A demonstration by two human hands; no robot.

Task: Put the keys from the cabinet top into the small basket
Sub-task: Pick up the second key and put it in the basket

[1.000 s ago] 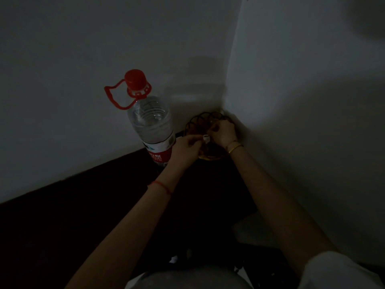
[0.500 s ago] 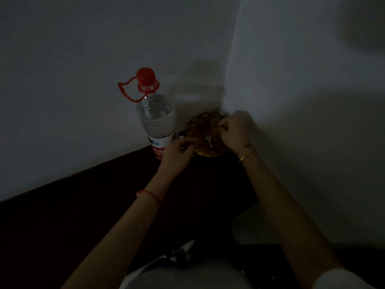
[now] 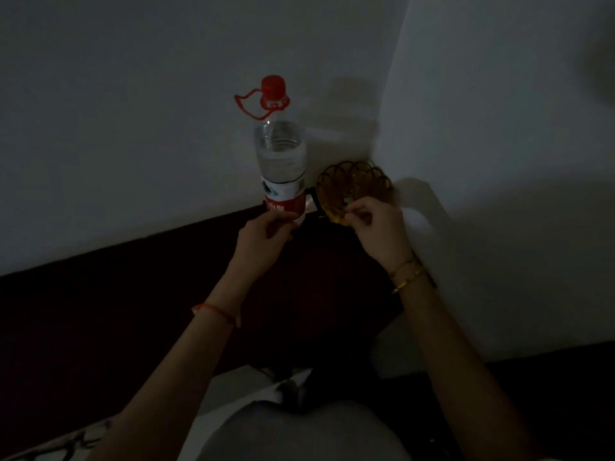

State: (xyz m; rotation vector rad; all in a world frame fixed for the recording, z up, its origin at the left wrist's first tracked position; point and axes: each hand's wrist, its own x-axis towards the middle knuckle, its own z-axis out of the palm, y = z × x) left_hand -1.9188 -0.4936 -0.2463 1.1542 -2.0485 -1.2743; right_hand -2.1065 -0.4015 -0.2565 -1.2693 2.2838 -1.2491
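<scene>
Both hands had drawn back from the small basket (image 3: 352,188) since half a second earlier; the keys (image 3: 347,196), faintly visible, seemingly lay inside, just beyond the right hand (image 3: 379,227), fingers loosely curled, apparently empty. The left hand (image 3: 263,241), likewise empty, hovered beside the water bottle (image 3: 281,161).

Glossy amber wire basket (image 3: 352,188)

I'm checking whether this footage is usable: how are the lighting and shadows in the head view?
Head view: very dim and underexposed; the cabinet top is near black, the small basket barely readable. A soft shadow of the water bottle falls on the wall to its right. No glare.
</scene>
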